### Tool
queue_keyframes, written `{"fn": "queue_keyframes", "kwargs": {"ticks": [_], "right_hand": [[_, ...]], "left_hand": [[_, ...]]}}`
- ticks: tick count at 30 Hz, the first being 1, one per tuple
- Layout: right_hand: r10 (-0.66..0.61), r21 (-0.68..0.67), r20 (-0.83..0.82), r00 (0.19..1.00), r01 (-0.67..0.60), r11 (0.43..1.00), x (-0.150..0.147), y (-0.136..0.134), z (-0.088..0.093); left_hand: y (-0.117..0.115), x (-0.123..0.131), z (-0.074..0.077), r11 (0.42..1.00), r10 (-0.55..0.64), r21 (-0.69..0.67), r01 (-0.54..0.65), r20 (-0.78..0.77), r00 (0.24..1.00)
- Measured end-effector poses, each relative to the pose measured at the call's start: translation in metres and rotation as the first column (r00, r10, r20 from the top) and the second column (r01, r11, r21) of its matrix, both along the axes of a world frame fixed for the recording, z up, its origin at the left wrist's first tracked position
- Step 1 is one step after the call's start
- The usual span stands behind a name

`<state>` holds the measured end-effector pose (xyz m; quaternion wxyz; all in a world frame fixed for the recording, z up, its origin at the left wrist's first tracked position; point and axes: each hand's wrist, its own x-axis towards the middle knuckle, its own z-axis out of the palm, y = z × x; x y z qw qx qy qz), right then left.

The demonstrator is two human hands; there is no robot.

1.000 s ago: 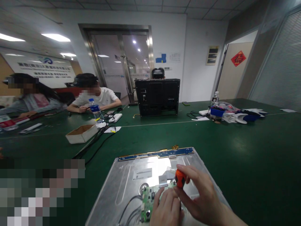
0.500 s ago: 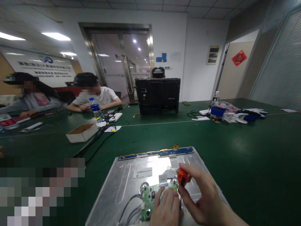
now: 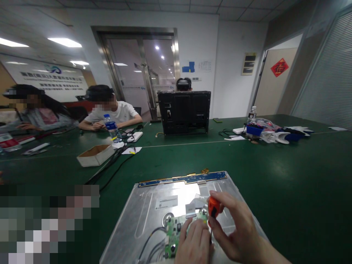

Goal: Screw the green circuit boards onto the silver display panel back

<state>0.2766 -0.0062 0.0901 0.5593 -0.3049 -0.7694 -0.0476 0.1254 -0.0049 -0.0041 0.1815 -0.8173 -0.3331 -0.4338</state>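
Note:
A silver metal panel (image 3: 148, 216) lies face down on the green table, with a blue strip board (image 3: 183, 179) along its far edge and a small green circuit board (image 3: 174, 233) near the bottom. My right hand (image 3: 236, 231) is closed round an orange-handled screwdriver (image 3: 212, 208), which stands upright over the circuit board's right corner. My left hand (image 3: 194, 244) rests on the circuit board just beside the screwdriver, fingers curled down against it; whether it holds anything is hidden.
A black monitor back (image 3: 184, 112) stands mid-table with a person behind it. Two people sit at the far left beside a water bottle (image 3: 110, 127), a cardboard box (image 3: 95, 154) and black cables (image 3: 115, 165). Gloves and a blue tray (image 3: 254, 130) lie far right.
My right hand has shifted slightly right and lower with the screwdriver, turning the handle. The left hand stays on the circuit board.

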Motion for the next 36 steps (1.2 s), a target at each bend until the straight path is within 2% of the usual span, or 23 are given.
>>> {"fn": "queue_keyframes", "kwargs": {"ticks": [6, 11, 16, 22, 24, 27, 31, 36], "right_hand": [[0.012, -0.016, 0.014, 1.000, -0.012, 1.000, 0.001, 0.000, -0.002], [-0.009, -0.018, 0.017, 1.000, 0.009, 1.000, 0.001, -0.002, -0.001], [0.001, -0.022, 0.023, 1.000, 0.000, 1.000, 0.002, -0.002, -0.003], [0.016, -0.034, 0.044, 0.999, -0.014, 0.999, 0.003, -0.001, 0.000], [0.016, -0.037, 0.047, 0.999, -0.015, 0.999, 0.002, -0.001, 0.002], [0.031, -0.045, 0.038, 0.999, -0.029, 0.999, 0.001, -0.001, 0.004], [0.057, -0.054, 0.019, 0.998, -0.056, 0.997, 0.001, 0.000, 0.003], [0.055, -0.052, 0.012, 0.998, -0.054, 0.997, 0.001, 0.001, 0.000]], "left_hand": [[-0.001, -0.001, 0.005, 1.000, 0.005, -0.001, -0.005, -0.003, 1.000], [0.001, 0.000, 0.000, 1.000, 0.011, 0.002, -0.011, -0.021, 1.000], [0.003, 0.005, -0.002, 0.998, 0.016, 0.063, -0.022, 0.090, 0.996], [-0.003, 0.001, 0.007, 1.000, -0.010, -0.024, 0.009, -0.033, 0.999], [-0.003, 0.001, 0.005, 0.999, -0.021, -0.031, 0.020, -0.027, 0.999], [-0.002, 0.001, -0.001, 1.000, -0.011, -0.010, 0.011, 0.068, 0.998], [-0.001, 0.000, -0.005, 0.996, -0.028, -0.081, 0.031, 0.027, 0.999], [0.000, 0.004, -0.007, 0.999, 0.008, -0.040, -0.004, 0.084, 0.996]]}}
